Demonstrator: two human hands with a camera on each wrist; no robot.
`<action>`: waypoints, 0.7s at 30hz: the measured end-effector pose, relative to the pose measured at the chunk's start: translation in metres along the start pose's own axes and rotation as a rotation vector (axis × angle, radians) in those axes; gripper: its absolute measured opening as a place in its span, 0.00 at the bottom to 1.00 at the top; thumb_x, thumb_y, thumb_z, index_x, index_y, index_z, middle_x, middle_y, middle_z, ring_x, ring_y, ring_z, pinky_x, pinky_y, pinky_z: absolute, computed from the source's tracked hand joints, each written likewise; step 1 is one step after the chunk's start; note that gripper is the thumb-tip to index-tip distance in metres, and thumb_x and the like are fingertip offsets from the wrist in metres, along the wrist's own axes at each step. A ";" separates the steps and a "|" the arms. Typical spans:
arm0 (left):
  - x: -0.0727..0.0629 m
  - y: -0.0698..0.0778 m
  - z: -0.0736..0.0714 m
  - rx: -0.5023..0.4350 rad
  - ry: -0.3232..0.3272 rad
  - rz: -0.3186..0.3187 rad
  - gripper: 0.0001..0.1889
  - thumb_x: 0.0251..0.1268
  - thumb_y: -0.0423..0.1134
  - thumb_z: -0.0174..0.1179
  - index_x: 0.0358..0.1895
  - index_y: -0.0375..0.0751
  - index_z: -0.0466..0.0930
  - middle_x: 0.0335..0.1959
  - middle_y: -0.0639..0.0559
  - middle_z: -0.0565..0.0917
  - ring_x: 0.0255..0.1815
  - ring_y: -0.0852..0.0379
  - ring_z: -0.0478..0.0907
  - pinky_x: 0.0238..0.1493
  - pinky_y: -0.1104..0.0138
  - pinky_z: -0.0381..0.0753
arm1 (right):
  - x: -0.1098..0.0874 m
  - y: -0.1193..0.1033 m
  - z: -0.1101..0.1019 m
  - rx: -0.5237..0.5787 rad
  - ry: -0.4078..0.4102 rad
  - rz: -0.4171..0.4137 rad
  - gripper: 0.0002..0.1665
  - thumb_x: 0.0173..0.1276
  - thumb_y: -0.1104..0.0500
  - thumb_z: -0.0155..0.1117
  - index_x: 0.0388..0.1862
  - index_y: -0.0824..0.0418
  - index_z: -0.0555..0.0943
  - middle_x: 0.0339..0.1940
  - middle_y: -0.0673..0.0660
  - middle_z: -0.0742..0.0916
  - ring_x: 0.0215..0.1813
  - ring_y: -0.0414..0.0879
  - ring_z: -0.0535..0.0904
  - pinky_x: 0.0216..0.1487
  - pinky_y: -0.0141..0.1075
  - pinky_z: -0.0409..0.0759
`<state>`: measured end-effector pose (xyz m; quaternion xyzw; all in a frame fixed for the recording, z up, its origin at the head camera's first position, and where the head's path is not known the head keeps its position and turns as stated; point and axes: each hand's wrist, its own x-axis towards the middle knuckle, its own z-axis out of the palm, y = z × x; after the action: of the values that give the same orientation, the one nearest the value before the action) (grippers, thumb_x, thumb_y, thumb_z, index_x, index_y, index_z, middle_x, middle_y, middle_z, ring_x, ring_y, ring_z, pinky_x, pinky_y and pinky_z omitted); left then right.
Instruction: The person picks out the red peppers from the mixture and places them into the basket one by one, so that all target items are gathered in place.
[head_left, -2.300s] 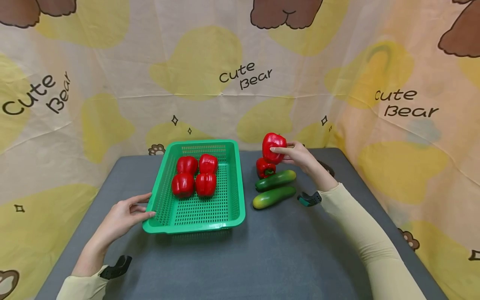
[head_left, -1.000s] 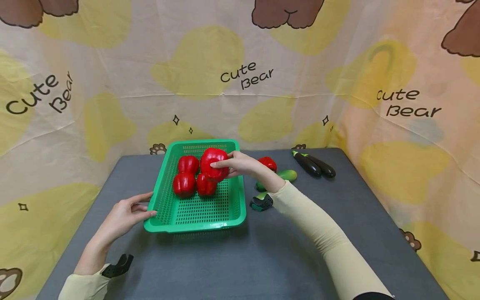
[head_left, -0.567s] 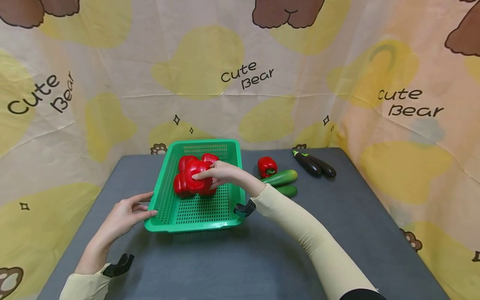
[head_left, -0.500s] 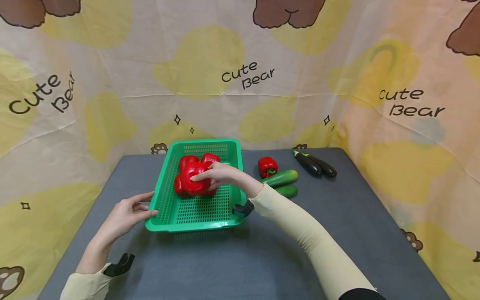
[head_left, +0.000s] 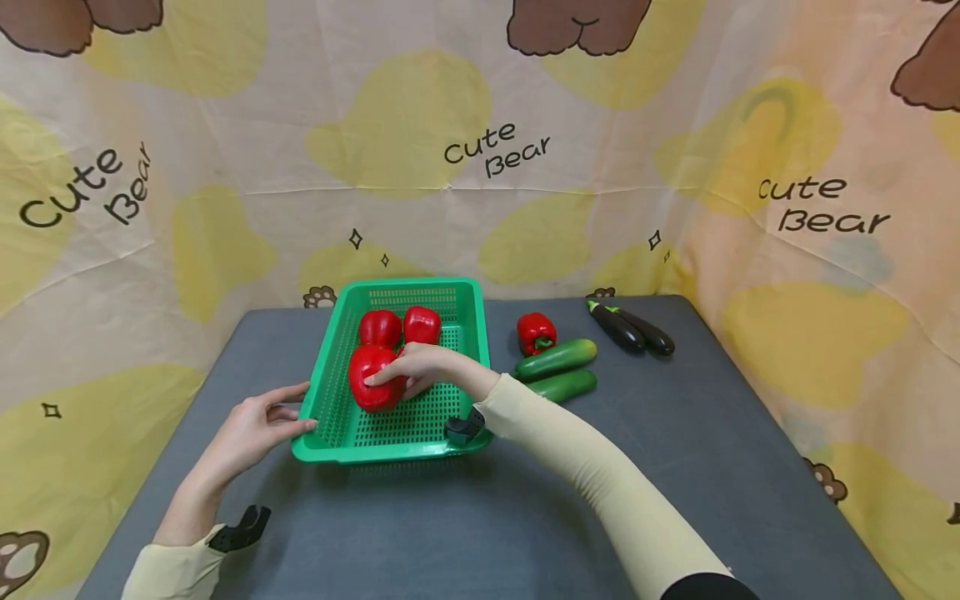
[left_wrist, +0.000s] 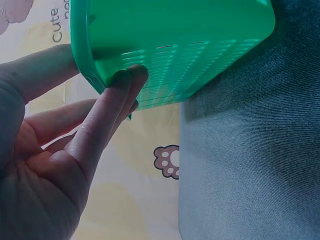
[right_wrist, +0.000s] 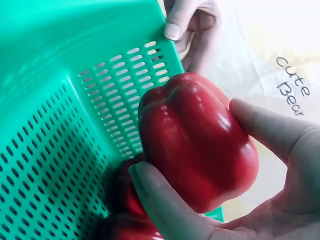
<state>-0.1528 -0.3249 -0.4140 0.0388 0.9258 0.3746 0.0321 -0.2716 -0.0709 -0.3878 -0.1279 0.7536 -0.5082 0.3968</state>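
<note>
In the head view my right hand (head_left: 427, 365) grips a red bell pepper (head_left: 371, 382) over the left part of a green slotted basket (head_left: 390, 454). The right wrist view shows the pepper (right_wrist: 197, 145) between thumb and fingers, above other peppers in the basket. Two red peppers, the left one (head_left: 380, 328) and the right one (head_left: 422, 324), lie behind it; those beneath are mostly hidden by the held pepper and my hand. My left hand (head_left: 251, 429) holds the basket's left rim, thumb and fingers on either side in the left wrist view.
Right of the basket, another red bell pepper (head_left: 536, 333) lies behind two green cucumbers (head_left: 558, 358), the nearer one partly covered by my right sleeve. Two dark eggplants (head_left: 626, 329) lie farther right near the back edge of the grey table (head_left: 525, 517). A printed cloth hangs behind.
My right hand has carried the pepper from beside the cucumbers leftward over the basket, then toward its near left part. The left hand has stayed on the rim.
</note>
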 end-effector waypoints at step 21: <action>0.000 -0.002 -0.002 0.002 0.005 0.018 0.36 0.58 0.50 0.66 0.67 0.38 0.67 0.46 0.42 0.85 0.43 0.53 0.83 0.40 0.66 0.78 | 0.024 0.001 0.020 0.073 -0.098 0.099 0.36 0.53 0.55 0.75 0.57 0.60 0.66 0.48 0.57 0.78 0.50 0.53 0.75 0.57 0.53 0.75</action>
<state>-0.1533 -0.3277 -0.4133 0.0462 0.9259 0.3739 0.0266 -0.2728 -0.0975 -0.4035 -0.1005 0.7196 -0.5083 0.4623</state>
